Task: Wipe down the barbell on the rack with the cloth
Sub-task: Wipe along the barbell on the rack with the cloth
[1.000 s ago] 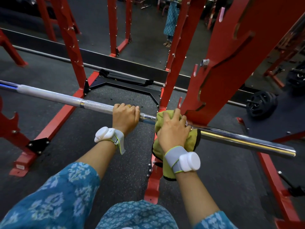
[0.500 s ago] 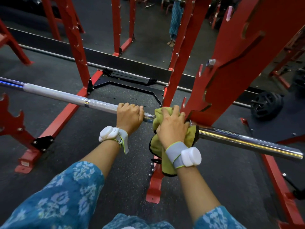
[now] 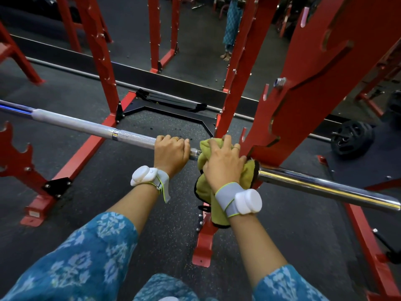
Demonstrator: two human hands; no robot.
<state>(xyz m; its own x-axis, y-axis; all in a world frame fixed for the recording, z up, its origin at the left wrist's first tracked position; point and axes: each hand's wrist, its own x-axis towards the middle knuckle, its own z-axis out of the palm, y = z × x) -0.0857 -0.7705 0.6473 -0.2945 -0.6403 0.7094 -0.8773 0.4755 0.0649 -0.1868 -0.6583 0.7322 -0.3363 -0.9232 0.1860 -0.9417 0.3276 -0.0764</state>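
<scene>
My left hand [image 3: 171, 153] still grips the barbell [image 3: 86, 127] bare, while my right hand [image 3: 224, 165], clutching the cloth [image 3: 219, 210] round the bar beside the rack [image 3: 303, 94] upright, has barely crept leftward, so most wiping remains.

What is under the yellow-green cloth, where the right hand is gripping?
The barbell passes into the cloth from both sides, under the right hand. The covered stretch of bar itself cannot be seen.
</scene>
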